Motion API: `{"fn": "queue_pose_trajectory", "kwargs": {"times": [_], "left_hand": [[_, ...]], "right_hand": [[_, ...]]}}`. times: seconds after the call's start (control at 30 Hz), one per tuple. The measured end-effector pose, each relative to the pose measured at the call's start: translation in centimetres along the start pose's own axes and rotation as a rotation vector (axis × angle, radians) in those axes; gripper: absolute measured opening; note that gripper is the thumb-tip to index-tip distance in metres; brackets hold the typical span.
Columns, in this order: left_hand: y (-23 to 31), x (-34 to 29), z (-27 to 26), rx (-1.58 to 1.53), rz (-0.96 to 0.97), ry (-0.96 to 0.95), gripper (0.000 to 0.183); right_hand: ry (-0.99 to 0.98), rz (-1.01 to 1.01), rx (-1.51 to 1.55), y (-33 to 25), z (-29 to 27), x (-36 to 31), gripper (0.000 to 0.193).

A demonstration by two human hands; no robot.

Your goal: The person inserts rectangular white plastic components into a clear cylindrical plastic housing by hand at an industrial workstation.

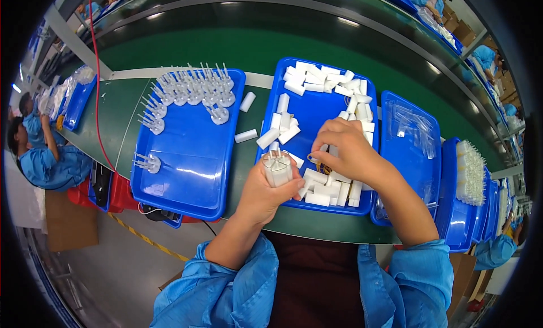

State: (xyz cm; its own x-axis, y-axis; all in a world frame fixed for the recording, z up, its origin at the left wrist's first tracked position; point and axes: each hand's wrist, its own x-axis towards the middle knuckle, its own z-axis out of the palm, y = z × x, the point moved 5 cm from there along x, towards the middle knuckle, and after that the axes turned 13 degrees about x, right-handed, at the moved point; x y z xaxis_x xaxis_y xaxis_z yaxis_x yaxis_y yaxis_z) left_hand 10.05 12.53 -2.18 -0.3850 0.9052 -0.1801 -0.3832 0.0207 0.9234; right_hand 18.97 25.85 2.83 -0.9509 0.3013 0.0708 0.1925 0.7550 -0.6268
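Note:
My left hand [257, 195] is wrapped round an upright cluster of white blocks [278, 172] with thin prongs showing at its top. Over the middle tray, my right hand [349, 151] is closed in a pinch at a thin yellowish rubber band [311, 157]. Just below its fingertips lie more yellowish rubber bands [323, 168], partly hidden by the hand. Loose white foam-like blocks [322, 193] lie around both hands in the blue tray [317, 130].
On the left, a blue tray [189, 175] holds rows of clear pronged pieces [195, 87]. Two white blocks [246, 136] lie between the trays. To the right are a tray of clear strips [410, 124] and stacked trays [452, 212]. A red cable [97, 90] hangs at left. Co-workers sit on both sides.

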Motion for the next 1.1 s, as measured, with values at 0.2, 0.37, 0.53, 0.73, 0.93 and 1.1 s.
{"fn": "queue_pose_trajectory", "kwargs": {"times": [0.2, 0.37, 0.53, 0.73, 0.93, 1.1], "left_hand": [[0.4, -0.3, 1.5, -0.091, 0.007, -0.138, 0.034], [-0.1, -1.1, 3.5, -0.359, -0.036, -0.556, 0.036], [1.2, -2.3, 4.9, -0.511, 0.057, -0.882, 0.056], [2.2, -1.6, 5.4, 0.686, 0.425, -0.325, 0.11], [1.5, -0.9, 5.3, 0.749, 0.349, -0.184, 0.111], [1.7, -0.6, 5.1, 0.309, 0.114, -0.224, 0.111]], "right_hand": [[0.186, -0.012, 0.44, -2.8, -2.1, -2.3, 0.007], [0.223, 0.039, 0.629, -2.2, -1.4, -4.3, 0.011], [0.138, 0.242, 1.703, -0.4, 0.5, -6.5, 0.025], [0.08, -0.042, 1.908, -1.7, -3.0, -7.0, 0.053], [-0.1, -0.406, 0.48, -9.1, 0.7, -8.7, 0.022], [-0.016, -0.395, 1.678, -5.7, 1.5, -11.3, 0.027]]}}
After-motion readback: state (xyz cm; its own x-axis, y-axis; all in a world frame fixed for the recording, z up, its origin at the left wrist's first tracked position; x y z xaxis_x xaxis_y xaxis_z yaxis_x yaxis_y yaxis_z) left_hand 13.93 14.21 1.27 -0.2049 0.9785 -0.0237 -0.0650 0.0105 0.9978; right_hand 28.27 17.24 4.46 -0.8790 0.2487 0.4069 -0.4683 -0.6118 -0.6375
